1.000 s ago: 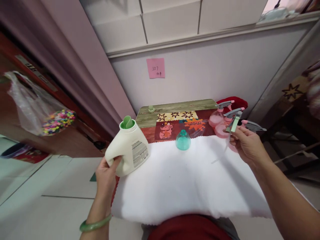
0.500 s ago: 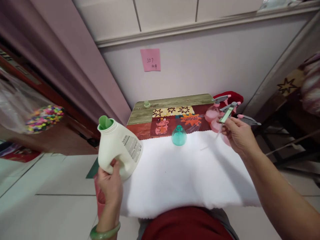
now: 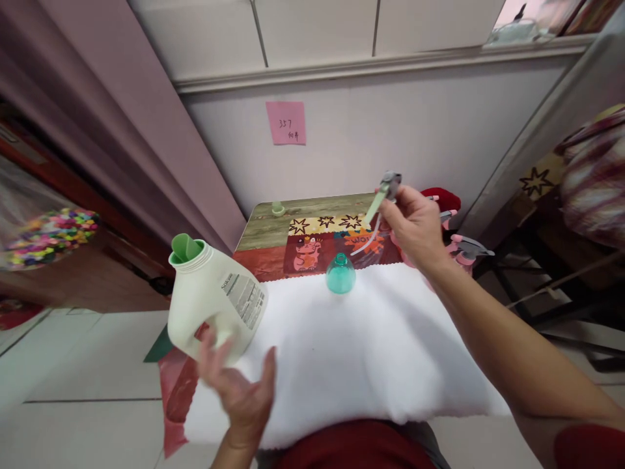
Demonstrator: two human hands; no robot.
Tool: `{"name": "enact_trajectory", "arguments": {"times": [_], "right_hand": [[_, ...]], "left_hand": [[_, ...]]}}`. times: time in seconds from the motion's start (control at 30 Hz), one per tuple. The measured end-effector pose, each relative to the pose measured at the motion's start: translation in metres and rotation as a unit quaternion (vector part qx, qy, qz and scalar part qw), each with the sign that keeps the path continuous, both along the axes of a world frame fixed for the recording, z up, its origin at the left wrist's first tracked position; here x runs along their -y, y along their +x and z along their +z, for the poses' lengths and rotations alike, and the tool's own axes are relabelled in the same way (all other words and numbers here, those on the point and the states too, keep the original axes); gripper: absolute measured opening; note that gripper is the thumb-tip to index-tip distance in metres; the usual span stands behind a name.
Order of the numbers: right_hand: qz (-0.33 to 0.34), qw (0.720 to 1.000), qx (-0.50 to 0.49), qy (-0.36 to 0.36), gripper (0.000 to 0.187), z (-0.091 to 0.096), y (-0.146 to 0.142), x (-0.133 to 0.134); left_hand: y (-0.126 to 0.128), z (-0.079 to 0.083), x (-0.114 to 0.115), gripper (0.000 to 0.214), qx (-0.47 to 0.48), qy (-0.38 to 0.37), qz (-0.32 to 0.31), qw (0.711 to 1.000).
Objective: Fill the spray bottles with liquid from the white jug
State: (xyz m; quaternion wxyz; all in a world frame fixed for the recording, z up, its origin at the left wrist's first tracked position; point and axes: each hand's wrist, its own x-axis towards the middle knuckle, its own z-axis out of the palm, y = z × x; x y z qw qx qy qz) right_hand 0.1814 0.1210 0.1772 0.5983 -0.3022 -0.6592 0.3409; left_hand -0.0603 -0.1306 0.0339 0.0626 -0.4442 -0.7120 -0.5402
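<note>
My right hand [image 3: 415, 225] is closed on a spray bottle trigger head [image 3: 383, 195], grey with a light green lever. Its thin dip tube [image 3: 366, 245] hangs down towards a small teal bottle [image 3: 340, 275], which stands uncapped on the white cloth [image 3: 342, 352]. My left hand [image 3: 241, 384], a little blurred, has its fingers spread just in front of a large cream jug [image 3: 215, 296] with a green spout. The jug stands at the table's left side; the hand no longer wraps its handle.
A green cap [image 3: 278, 208] sits on the wood-patterned tabletop [image 3: 258, 228] at the back. Pink spray bottles with grey trigger heads [image 3: 471, 247] stand at the right, partly behind my right arm. A pink note [image 3: 286, 124] is stuck to the wall.
My left hand has let go of the jug's handle and opened. My right hand has carried the trigger head leftward from the pink bottles to near the teal bottle.
</note>
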Motion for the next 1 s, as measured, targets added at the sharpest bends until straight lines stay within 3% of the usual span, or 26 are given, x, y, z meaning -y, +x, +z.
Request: {"name": "enact_trajectory", "arguments": {"times": [0.07, 0.17, 0.23, 0.33, 0.47, 0.57, 0.7, 0.83, 0.93, 1.0], "right_hand": [[0.003, 1.0, 0.025, 0.004, 0.027, -0.006, -0.012, -0.007], [-0.013, 0.998, 0.067, 0.005, 0.027, -0.015, -0.027, -0.013], [-0.024, 0.996, 0.09, 0.005, 0.026, -0.021, -0.034, -0.014], [-0.039, 0.991, 0.127, 0.003, 0.025, -0.028, -0.042, -0.012], [-0.04, 0.985, 0.165, -0.016, 0.023, -0.048, -0.05, -0.009], [-0.016, 0.983, 0.171, -0.059, 0.021, -0.068, -0.054, -0.007], [0.038, 0.986, 0.09, -0.133, 0.027, -0.076, -0.05, -0.007], [0.126, 0.973, -0.05, -0.189, 0.033, -0.051, -0.037, 0.001], [0.181, 0.945, -0.113, -0.247, 0.038, -0.029, -0.031, 0.015], [0.202, 0.93, -0.147, -0.271, 0.04, -0.02, -0.03, 0.026]], "left_hand": [[0.026, -0.009, -0.022, 0.068, -0.063, -0.021, -0.118, 0.991], [0.052, -0.027, -0.074, 0.081, 0.045, -0.107, -0.211, 0.971], [0.062, -0.038, -0.113, 0.099, 0.107, -0.168, -0.209, 0.957], [0.072, -0.047, -0.16, 0.115, 0.13, -0.191, -0.197, 0.953], [0.083, -0.052, -0.188, 0.11, 0.154, -0.197, -0.172, 0.953], [0.084, -0.047, -0.192, 0.092, 0.176, -0.172, -0.182, 0.952], [0.08, -0.021, -0.184, 0.083, 0.223, -0.105, -0.234, 0.941], [0.074, 0.013, -0.157, 0.086, 0.298, -0.03, -0.328, 0.896], [0.074, 0.032, -0.13, 0.068, 0.362, 0.0, -0.365, 0.858], [0.076, 0.042, -0.114, 0.056, 0.442, 0.018, -0.387, 0.809]]}}
